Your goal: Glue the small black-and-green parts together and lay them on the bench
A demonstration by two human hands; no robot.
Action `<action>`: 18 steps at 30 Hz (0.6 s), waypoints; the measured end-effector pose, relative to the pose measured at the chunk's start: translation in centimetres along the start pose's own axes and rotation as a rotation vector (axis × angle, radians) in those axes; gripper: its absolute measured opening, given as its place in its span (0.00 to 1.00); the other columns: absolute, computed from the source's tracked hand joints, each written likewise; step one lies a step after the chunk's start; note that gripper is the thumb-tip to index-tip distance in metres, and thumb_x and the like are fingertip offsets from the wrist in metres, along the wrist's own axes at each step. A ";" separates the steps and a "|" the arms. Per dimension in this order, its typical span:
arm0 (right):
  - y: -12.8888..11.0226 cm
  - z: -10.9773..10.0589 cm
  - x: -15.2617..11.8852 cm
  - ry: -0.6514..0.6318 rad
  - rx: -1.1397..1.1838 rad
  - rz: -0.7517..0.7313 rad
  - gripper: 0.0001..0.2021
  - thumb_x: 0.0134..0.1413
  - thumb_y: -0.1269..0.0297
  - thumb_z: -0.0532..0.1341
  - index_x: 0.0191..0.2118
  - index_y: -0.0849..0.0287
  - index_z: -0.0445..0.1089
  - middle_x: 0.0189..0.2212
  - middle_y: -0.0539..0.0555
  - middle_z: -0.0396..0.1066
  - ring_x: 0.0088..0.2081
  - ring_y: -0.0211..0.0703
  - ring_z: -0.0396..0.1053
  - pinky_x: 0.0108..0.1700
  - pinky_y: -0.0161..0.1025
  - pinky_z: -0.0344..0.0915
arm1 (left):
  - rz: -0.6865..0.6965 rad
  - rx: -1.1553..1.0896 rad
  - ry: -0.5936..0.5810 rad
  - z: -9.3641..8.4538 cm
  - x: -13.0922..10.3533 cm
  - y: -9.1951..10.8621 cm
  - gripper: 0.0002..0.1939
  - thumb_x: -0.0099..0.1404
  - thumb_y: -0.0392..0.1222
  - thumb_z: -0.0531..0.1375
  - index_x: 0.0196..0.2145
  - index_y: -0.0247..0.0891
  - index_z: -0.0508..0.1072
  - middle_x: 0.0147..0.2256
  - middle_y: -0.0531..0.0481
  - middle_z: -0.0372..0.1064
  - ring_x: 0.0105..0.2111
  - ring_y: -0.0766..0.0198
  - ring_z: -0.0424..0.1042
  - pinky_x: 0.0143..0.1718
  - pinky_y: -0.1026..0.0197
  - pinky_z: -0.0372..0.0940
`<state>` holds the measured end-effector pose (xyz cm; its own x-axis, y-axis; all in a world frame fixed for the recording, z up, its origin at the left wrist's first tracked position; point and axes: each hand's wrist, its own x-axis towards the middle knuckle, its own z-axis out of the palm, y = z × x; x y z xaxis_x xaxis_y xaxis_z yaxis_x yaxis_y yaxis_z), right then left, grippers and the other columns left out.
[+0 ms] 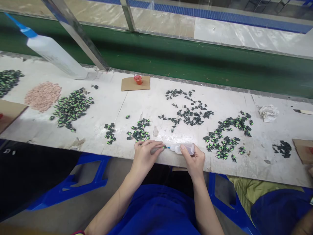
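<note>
My right hand (197, 160) grips a small translucent squeeze bottle (187, 149) with a blue tip, held sideways and pointing left. Its tip meets a small black-and-green piece (164, 147) pinched in the fingers of my left hand (148, 151). Just beyond my left hand lies a small heap of black-and-green pieces (139, 130). A larger spread of similar pieces (223, 143) is to the right of my right hand. Plain black small parts (193, 116) are scattered on the white table (144, 104) ahead of both hands.
Farther left are pink pieces (42, 96), another black-and-green pile (72, 107) and a large white bottle (56, 55). A red cup (138, 79) stands on cardboard (126, 84). Crumpled tissue (269, 112) lies right. A metal post (78, 36) and green conveyor (158, 55) border the back. People sit either side.
</note>
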<state>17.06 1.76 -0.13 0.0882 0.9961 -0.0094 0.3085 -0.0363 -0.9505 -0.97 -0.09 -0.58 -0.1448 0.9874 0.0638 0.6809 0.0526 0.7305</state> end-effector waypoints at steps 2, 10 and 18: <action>0.0 0.0 0.0 0.001 0.005 0.004 0.16 0.50 0.53 0.63 0.21 0.59 0.68 0.17 0.47 0.63 0.21 0.36 0.60 0.24 0.33 0.59 | 0.006 0.002 0.007 0.0 0.0 0.0 0.04 0.57 0.40 0.66 0.32 0.47 0.79 0.32 0.51 0.80 0.39 0.51 0.77 0.50 0.45 0.55; 0.1 0.1 0.0 0.019 0.012 0.007 0.17 0.51 0.55 0.62 0.20 0.59 0.65 0.16 0.45 0.60 0.21 0.35 0.57 0.23 0.33 0.57 | -0.009 -0.021 0.000 0.0 -0.1 0.1 0.03 0.57 0.39 0.66 0.31 0.47 0.79 0.33 0.51 0.80 0.39 0.52 0.77 0.51 0.45 0.54; 1.2 -0.5 0.2 0.177 0.241 0.041 0.14 0.49 0.53 0.64 0.28 0.60 0.71 0.23 0.51 0.71 0.26 0.41 0.68 0.28 0.37 0.64 | -0.017 -0.029 -0.049 -0.3 0.1 -0.1 0.06 0.56 0.38 0.66 0.33 0.46 0.79 0.34 0.51 0.80 0.42 0.50 0.76 0.53 0.43 0.55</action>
<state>17.92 1.83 -1.14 0.2661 0.9638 -0.0156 0.0697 -0.0354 -0.9969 -1.26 -0.03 -0.39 -0.1204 0.9925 0.0186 0.6577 0.0657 0.7504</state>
